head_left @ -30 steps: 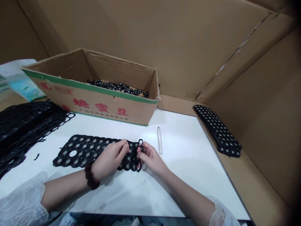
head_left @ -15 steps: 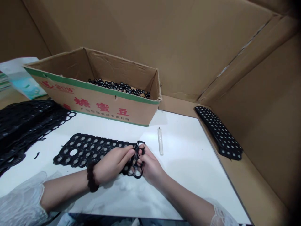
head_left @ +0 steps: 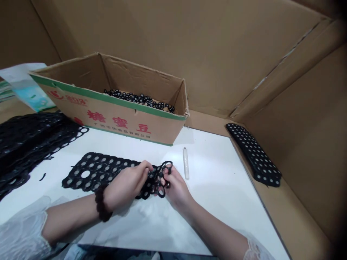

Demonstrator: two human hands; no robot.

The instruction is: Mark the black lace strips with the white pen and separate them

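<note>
A black sheet of joined rings (head_left: 101, 168) with pale round centres lies on the white tabletop in front of me. My left hand (head_left: 127, 184), a dark fuzzy band on its wrist, rests on the sheet's right part with fingers curled over it. At the sheet's right end, my right hand (head_left: 176, 186) grips several black rings (head_left: 161, 191), which look tilted up and twisted from the sheet. Whether those rings are still joined to it, I cannot tell. To the right of my right hand lies a white pen-like tool (head_left: 185, 164) with a dark tip.
Behind the sheet stands an open cardboard box (head_left: 121, 119) holding many small black rings (head_left: 141, 99). A pile of black ring sheets (head_left: 29, 141) lies at left, near a plastic packet (head_left: 32, 90). Another stack of ring sheets (head_left: 255, 155) sits at right by the cardboard wall (head_left: 295, 119).
My left hand has shifted slightly left along the sheet. My right hand has drawn the end rings a little right and up, bending them. The view has shifted slightly.
</note>
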